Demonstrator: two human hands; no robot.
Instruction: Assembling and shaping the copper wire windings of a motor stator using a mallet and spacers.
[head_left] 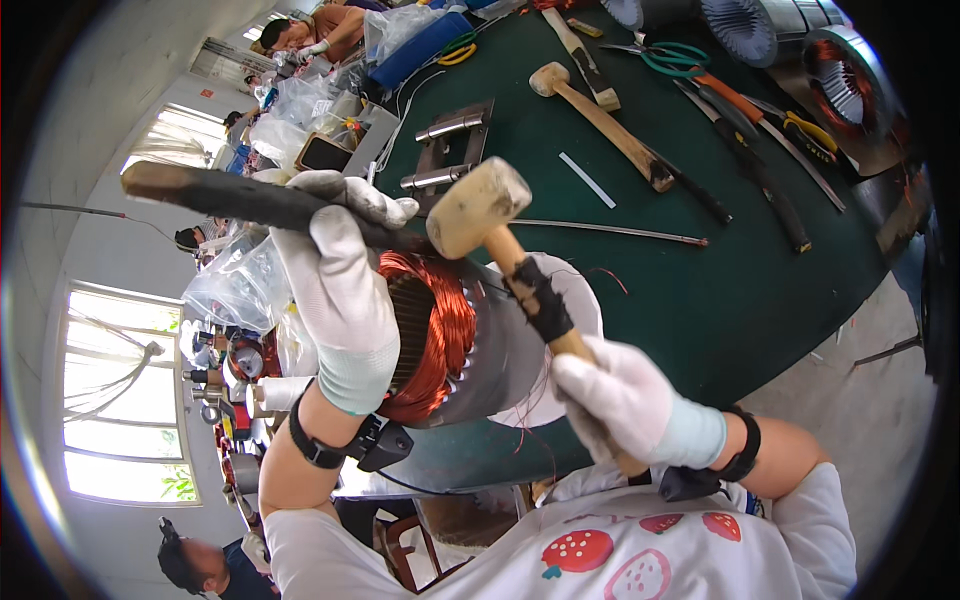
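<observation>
My gloved left hand (345, 290) is closed around a dark, flat wooden bar (205, 193) wrapped partly in black. The bar's inner end meets the upper rim of a motor stator (500, 355), at its copper windings (435, 330). In my gloved right hand (625, 405) is a mallet (480, 208) with a pale, worn head and black tape on its wooden handle. The mallet head is raised in front of the bar's inner end; whether they touch I cannot tell. The stator lies on its side, its slotted bore facing left, with a white round piece (575, 290) behind it.
On the green table (680, 320) lie a metal rod (620, 232), a white strip (587, 180), another mallet (610, 125), green-handled scissors (675, 60) and several long tools. More stators (840, 85) stand far right. A metal fixture (450, 150) sits behind the work. Other people are at left.
</observation>
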